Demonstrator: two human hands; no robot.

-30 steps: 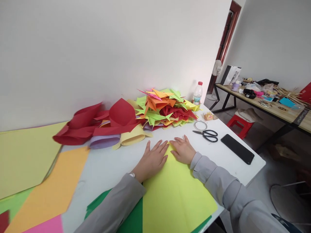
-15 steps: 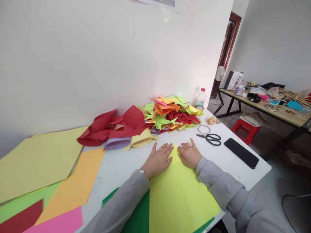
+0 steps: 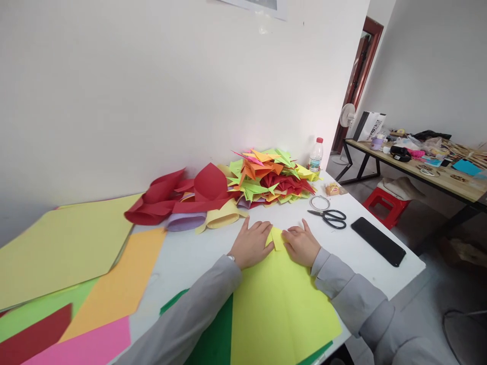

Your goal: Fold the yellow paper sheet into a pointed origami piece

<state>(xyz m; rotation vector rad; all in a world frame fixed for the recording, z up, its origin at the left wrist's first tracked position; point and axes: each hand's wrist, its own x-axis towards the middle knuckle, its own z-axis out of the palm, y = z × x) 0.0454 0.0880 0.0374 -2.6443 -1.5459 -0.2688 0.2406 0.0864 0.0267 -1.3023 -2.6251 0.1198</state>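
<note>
A large yellow-green paper sheet (image 3: 279, 304) lies on the white table (image 3: 198, 253) in front of me, over a dark green sheet (image 3: 207, 344). Its far tip (image 3: 277, 237) is folded up between my hands. My left hand (image 3: 251, 244) lies flat on the sheet's far left part, fingers stretched toward the tip. My right hand (image 3: 302, 244) has its fingers curled, pinching the folded tip from the right. Both arms wear grey sleeves.
A heap of folded coloured paper shapes (image 3: 270, 178) and rolled red, purple and yellow sheets (image 3: 182, 203) lie behind my hands. Scissors (image 3: 329, 217), a wire ring (image 3: 318, 203), a black phone (image 3: 378, 241) and a water bottle (image 3: 316, 154) sit right. Flat coloured sheets (image 3: 64, 248) cover the left.
The tip of the yellow-green sheet has been lifted and folded back between my hands. My right hand's fingers have curled onto it. The view has shifted slightly.
</note>
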